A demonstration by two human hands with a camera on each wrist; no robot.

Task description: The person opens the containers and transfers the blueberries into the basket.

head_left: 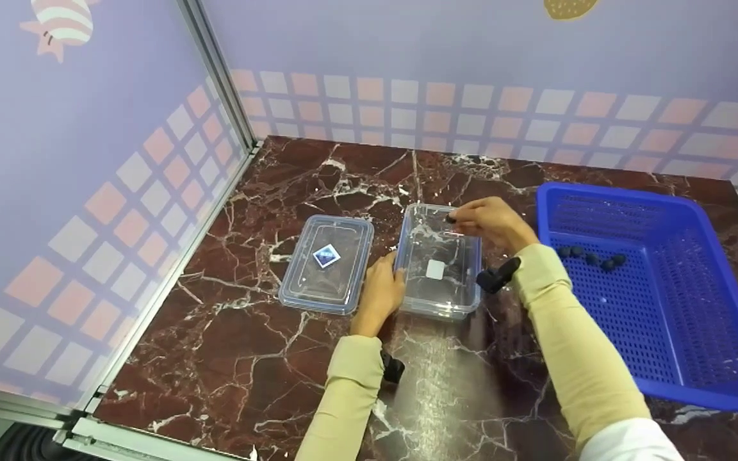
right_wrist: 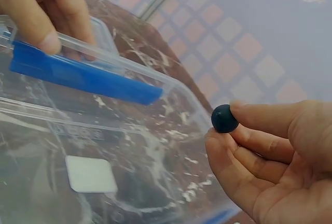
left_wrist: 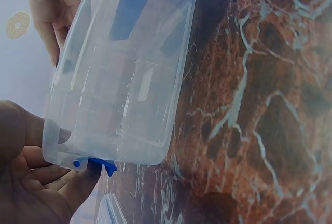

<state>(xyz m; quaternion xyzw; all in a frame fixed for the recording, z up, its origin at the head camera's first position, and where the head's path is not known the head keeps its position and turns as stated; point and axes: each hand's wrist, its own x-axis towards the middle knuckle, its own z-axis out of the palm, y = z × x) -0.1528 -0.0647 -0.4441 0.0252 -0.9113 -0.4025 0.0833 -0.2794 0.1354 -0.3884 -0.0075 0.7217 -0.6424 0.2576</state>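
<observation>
A clear plastic container (head_left: 430, 306) stands uncovered on the marbled table, with a white square label (right_wrist: 92, 174) on its bottom and blue clips at its sides. My left hand (head_left: 382, 291) grips its left wall; in the left wrist view the thumb laps over the rim and the fingers lie outside. Over the container's far right corner, my right hand (head_left: 494, 221) pinches a small round blueberry (right_wrist: 224, 119) between thumb and fingertips. To the left lies the container's clear lid (head_left: 330, 282), flat, with a blue diamond sticker (head_left: 327, 256).
At the right stands a large blue perforated basket (head_left: 715, 275), several more blueberries (head_left: 609, 263) on its floor near the left wall. Patterned wall panels (head_left: 471, 51) close off the back and left of the table. Black wrist cameras (head_left: 499, 275) sit on both wrists.
</observation>
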